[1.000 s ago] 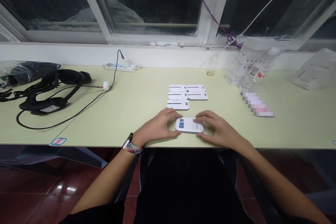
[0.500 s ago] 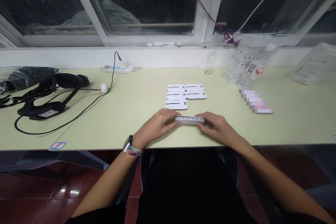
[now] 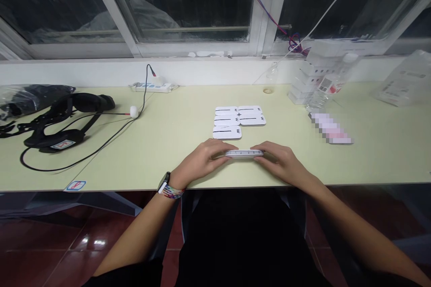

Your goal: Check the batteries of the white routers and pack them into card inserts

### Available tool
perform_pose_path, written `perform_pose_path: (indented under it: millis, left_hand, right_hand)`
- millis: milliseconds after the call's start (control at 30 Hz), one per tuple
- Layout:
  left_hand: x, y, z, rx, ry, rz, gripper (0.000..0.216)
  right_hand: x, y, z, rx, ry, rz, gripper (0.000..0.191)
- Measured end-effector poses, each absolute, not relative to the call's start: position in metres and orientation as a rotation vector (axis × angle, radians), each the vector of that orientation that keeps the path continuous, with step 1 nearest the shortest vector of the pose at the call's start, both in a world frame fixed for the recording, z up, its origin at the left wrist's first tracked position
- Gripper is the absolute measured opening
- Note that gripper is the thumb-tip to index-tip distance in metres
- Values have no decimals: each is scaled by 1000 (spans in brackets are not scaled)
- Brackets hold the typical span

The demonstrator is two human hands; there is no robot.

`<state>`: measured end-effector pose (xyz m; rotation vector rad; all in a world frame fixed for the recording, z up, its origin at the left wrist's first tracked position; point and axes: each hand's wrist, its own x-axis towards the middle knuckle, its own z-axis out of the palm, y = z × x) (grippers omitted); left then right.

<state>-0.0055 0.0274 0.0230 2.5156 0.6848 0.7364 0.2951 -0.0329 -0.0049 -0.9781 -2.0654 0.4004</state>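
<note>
head view | left hand [image 3: 202,161] and right hand [image 3: 281,162] — each grip pinched shut on one end of the case [image 3: 244,154], held edge-on, level, close to the tabletop [image 3: 168,143] front edge | laid-out cases [image 3: 239,120] just beyond the fingers | headset [image 3: 63,116] well left, bottle [image 3: 325,89] back right — bare tabletop open on both sides of the hands
</note>
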Motion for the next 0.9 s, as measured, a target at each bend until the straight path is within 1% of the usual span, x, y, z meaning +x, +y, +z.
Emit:
perform_pose_path:
  millis: [67, 233, 367, 567, 733, 900]
  left_hand:
    - [-6, 27, 24, 2517, 657, 719, 23]
    - [-6, 27, 23, 2466, 654, 735, 25]
    - [-7, 27, 22, 2486, 665, 746, 22]
    - [-8, 27, 24, 2501, 640, 754, 19]
    - [-7, 27, 23, 2473, 704, 781, 11]
    - [-5, 26, 20, 2477, 712, 788, 18]
  right_hand:
    - [294, -34, -2, -958, -2090, 412, 21]
    - [291, -36, 0, -912, -2147, 332, 27]
    - [291, -36, -5, -923, -2135, 281, 30]
    - [293, -36, -9, -956, -2123, 282, 32]
    - [293, -36, -10, -962, -2107, 314, 39]
    - [291, -35, -10, -962, -2069, 296, 36]
